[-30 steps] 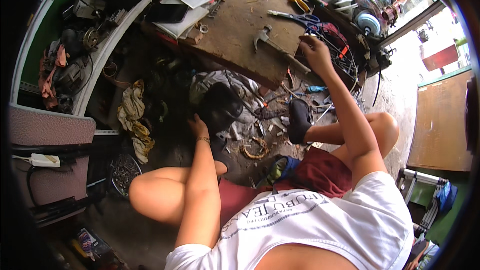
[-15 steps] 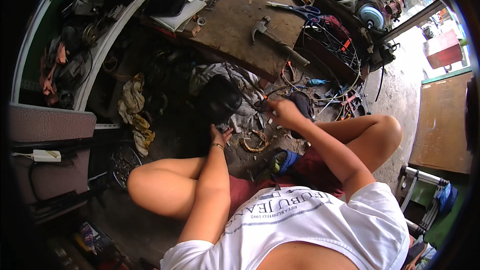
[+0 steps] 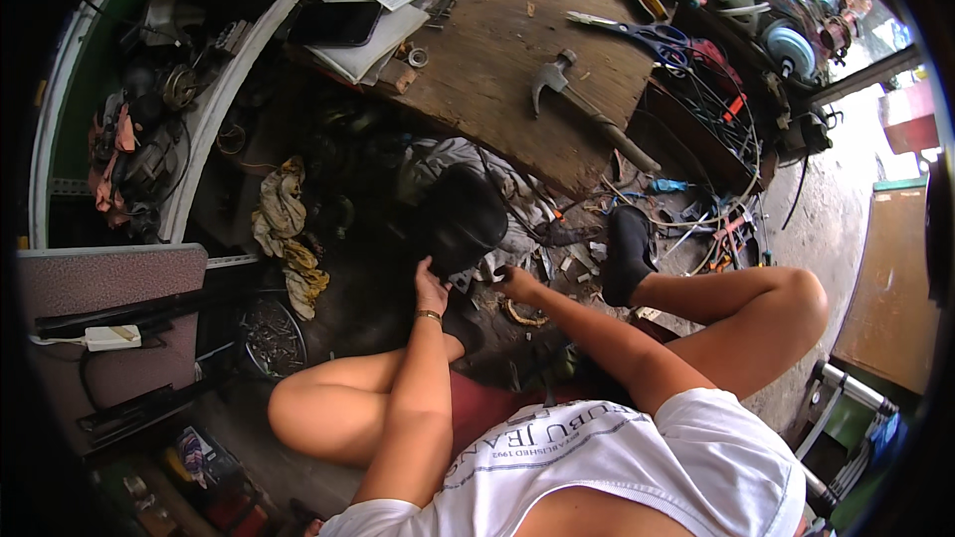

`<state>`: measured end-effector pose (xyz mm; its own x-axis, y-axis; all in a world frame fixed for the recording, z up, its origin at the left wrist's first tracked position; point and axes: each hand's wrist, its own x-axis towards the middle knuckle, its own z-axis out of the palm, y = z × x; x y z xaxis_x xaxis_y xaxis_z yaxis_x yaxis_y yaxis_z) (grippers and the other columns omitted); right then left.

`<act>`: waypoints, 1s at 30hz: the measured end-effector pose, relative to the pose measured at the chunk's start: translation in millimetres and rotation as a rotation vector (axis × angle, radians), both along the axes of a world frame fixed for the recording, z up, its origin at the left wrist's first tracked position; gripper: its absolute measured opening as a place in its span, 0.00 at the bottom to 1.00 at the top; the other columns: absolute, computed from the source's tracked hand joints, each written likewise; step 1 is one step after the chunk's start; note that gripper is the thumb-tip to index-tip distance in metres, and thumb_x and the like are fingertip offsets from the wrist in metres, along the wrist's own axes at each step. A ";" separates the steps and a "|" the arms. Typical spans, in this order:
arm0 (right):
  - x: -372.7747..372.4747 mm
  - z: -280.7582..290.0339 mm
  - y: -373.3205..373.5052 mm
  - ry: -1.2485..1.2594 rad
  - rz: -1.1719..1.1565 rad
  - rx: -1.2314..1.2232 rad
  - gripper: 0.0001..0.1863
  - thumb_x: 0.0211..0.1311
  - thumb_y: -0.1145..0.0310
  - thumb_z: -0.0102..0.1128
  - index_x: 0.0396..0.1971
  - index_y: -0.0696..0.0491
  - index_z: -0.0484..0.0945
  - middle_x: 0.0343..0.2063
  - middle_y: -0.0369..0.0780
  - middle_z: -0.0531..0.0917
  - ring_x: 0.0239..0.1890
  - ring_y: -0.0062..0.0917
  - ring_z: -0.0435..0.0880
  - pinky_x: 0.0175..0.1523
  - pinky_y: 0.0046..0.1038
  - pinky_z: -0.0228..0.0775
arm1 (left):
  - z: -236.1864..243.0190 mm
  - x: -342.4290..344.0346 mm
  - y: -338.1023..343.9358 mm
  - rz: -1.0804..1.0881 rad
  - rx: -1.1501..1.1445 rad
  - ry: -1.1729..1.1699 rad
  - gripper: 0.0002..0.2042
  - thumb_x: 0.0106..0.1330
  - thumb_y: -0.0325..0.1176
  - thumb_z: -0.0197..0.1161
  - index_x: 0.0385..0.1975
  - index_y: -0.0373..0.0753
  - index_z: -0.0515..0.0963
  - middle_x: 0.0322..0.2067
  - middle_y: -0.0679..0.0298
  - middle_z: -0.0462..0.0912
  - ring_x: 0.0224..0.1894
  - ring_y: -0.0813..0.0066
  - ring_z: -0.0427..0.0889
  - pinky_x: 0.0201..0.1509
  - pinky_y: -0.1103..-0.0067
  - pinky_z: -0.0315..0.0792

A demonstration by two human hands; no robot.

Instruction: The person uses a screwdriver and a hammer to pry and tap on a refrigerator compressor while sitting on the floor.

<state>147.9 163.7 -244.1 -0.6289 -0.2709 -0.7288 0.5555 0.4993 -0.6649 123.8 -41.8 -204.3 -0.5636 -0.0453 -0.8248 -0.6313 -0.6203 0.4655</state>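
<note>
Near the floor, my left hand (image 3: 431,288) is at the lower edge of a bulky black object (image 3: 460,214), beside a small pale angled piece (image 3: 460,281); its fingers are curled, and what they hold is unclear. A short way right, my right hand (image 3: 518,285) is closed around something small and dark that I cannot make out. Pale crumpled cloth (image 3: 433,159) lies behind the black object, with scraps and a coiled ring (image 3: 524,312) below my right hand.
A worn wooden bench (image 3: 497,80) above holds a hammer (image 3: 587,109), scissors (image 3: 647,35), papers and a phone (image 3: 338,23). Tangled cables and tools lie right, by my foot (image 3: 627,249). A bowl of small parts (image 3: 274,338) sits left; a folded ladder (image 3: 846,398) stands lower right.
My right hand has moved down and left from the bench edge to beside the black object. My left hand has shifted right and down along that object's lower edge.
</note>
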 end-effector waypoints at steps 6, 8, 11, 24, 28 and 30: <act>7.9 18.4 -87.4 -0.127 -0.366 -0.067 0.37 0.50 0.58 0.64 0.58 0.59 0.61 0.39 0.47 0.80 0.40 0.32 0.79 0.41 0.30 0.74 | 5.9 -21.4 -22.5 0.034 -0.009 0.043 0.34 0.60 0.60 0.44 0.60 0.42 0.62 0.59 0.63 0.67 0.61 0.62 0.65 0.63 0.62 0.56; 4.7 15.8 -96.3 -0.168 -0.377 -0.032 0.39 0.51 0.58 0.62 0.61 0.58 0.56 0.42 0.51 0.79 0.43 0.32 0.78 0.43 0.30 0.74 | 7.1 -27.8 -8.3 -0.030 -0.205 -0.020 0.36 0.61 0.65 0.41 0.60 0.43 0.62 0.58 0.62 0.68 0.61 0.62 0.65 0.62 0.61 0.57; 6.1 2.7 -98.6 -0.002 -0.262 0.007 0.39 0.53 0.58 0.57 0.62 0.58 0.55 0.47 0.55 0.75 0.49 0.35 0.76 0.47 0.31 0.72 | 16.5 -31.4 1.7 -0.135 -0.404 -0.055 0.36 0.62 0.66 0.39 0.63 0.46 0.56 0.61 0.61 0.64 0.63 0.61 0.63 0.63 0.50 0.49; -11.9 63.1 -69.6 0.669 -0.065 0.269 0.10 0.52 0.69 0.55 0.19 0.59 0.77 0.20 0.50 0.81 0.26 0.45 0.81 0.32 0.42 0.73 | 88.0 -64.9 66.7 -0.293 -0.820 -0.096 0.29 0.63 0.45 0.48 0.60 0.32 0.58 0.56 0.41 0.64 0.60 0.45 0.61 0.62 0.65 0.57; -47.3 109.7 -45.4 0.510 -0.047 0.148 0.11 0.58 0.69 0.58 0.29 0.63 0.78 0.20 0.49 0.81 0.24 0.34 0.83 0.30 0.37 0.73 | 57.8 -69.4 26.2 -0.142 -0.585 0.260 0.22 0.62 0.41 0.49 0.52 0.33 0.67 0.48 0.42 0.72 0.51 0.50 0.71 0.54 0.62 0.65; -63.9 113.3 -22.1 0.135 -0.290 -0.210 0.09 0.61 0.72 0.54 0.33 0.64 0.77 0.24 0.43 0.82 0.20 0.27 0.82 0.23 0.27 0.75 | 51.4 -72.7 4.6 -0.048 -0.372 0.203 0.16 0.62 0.36 0.50 0.47 0.35 0.73 0.41 0.44 0.75 0.42 0.54 0.77 0.43 0.65 0.72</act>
<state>84.0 141.6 -130.7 -0.7878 -0.2022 -0.5819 0.5541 0.1800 -0.8127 51.1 -37.2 -152.9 -0.7216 -0.2885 -0.6294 -0.5280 -0.3587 0.7698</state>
